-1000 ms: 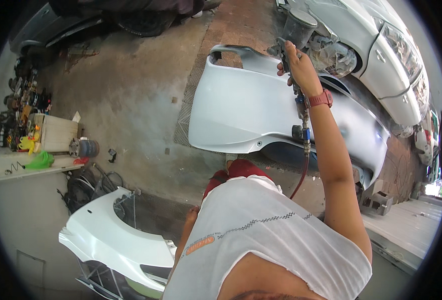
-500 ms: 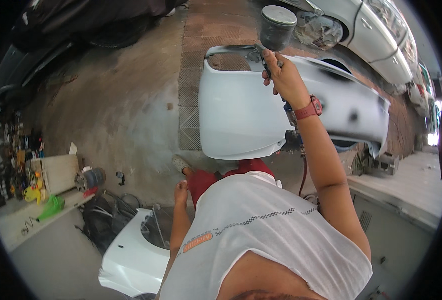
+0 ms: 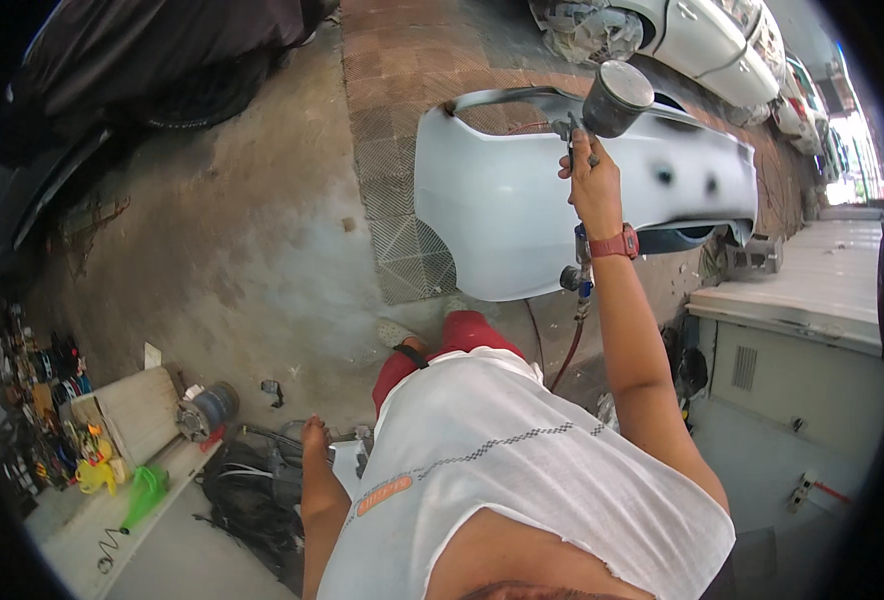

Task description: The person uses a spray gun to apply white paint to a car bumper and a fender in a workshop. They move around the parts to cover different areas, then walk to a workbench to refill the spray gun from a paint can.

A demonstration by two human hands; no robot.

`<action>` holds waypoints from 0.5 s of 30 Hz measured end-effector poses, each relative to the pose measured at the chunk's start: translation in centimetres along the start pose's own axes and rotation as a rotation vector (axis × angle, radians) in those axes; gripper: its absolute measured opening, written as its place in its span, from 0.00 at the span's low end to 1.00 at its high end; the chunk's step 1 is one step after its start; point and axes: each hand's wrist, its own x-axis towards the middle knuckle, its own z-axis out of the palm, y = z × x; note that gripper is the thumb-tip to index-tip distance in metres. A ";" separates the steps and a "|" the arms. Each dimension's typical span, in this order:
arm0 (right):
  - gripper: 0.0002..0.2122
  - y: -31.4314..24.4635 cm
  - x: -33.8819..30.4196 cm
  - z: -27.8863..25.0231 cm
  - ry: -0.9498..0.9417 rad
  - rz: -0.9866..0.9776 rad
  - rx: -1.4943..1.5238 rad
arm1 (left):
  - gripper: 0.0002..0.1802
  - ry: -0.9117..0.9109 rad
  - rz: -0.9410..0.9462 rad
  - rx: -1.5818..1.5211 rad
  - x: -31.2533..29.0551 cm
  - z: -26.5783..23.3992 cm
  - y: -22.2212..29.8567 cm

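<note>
In front of me my right hand [image 3: 594, 180] is wrapped round a spray gun [image 3: 573, 130], its lidded dark paint cup [image 3: 618, 100] tilted to the right. A regulator [image 3: 579, 275] and a dark red hose [image 3: 568, 358] hang beneath the gun. Beyond and below that hand lies a white car bumper [image 3: 507, 210], with dark smudges on its right half and a dark edge round its upper opening. The cup overlaps the bumper's far edge from this view. Down at my left side, my left hand [image 3: 315, 436] is loosely curled, with nothing visible in it.
Perforated mats [image 3: 387, 160] cover part of the floor. A covered dark car [image 3: 152, 60] stands far left, a white car [image 3: 707, 40] far right. Tools and a green funnel [image 3: 146, 495] sit on the left bench. A pale counter [image 3: 792, 265] borders the right.
My right hand and the spray gun have moved nearer and slightly right, and the cup now leans right. My left hand has shifted left and nearer. The whole view has turned.
</note>
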 end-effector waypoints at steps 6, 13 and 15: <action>0.27 -0.5 -2.7 1.7 0.025 0.176 0.219 | 0.28 -0.014 0.071 0.035 2.3 -2.2 9.1; 0.25 -0.1 -1.9 7.9 -0.003 0.164 0.308 | 0.32 -0.145 0.419 0.431 3.8 7.0 23.6; 0.25 0.1 -1.2 9.7 -0.015 0.149 0.258 | 0.35 -0.192 0.419 0.445 3.3 7.9 27.5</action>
